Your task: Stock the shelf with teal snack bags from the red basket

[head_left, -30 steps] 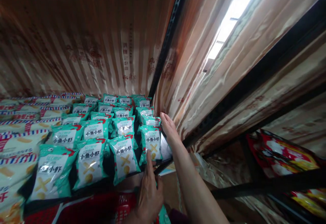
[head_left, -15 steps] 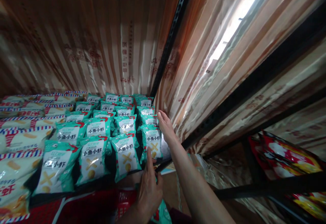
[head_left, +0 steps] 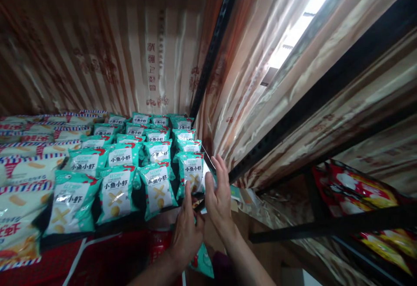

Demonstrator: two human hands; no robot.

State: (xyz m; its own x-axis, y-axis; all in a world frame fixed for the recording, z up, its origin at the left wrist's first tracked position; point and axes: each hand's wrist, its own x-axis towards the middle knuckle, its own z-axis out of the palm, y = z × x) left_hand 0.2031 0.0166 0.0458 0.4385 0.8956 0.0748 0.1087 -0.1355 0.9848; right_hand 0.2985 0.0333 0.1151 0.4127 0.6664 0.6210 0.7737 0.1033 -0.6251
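Observation:
Rows of teal snack bags (head_left: 119, 190) stand upright on a black shelf. My left hand (head_left: 187, 236) is low at the shelf's front, its index finger stretched toward the front right bag (head_left: 190, 173). Its other fingers close on another teal bag (head_left: 203, 262), which hangs below the palm and is partly hidden by it. To the right of the front right bag, my right hand (head_left: 218, 192) is raised with its fingers stretched and thumb apart, holding nothing.
White snack bags (head_left: 24, 203) with striped edges fill the shelf's left part. Below is a red crate (head_left: 58, 255). A black post (head_left: 215, 47) and patterned curtains (head_left: 127, 51) stand behind. Red and yellow packets (head_left: 361, 190) lie on a lower right rack.
My right hand has drawn back from beside the right row of teal bags, down toward me and nearer my left hand. The view has shifted slightly.

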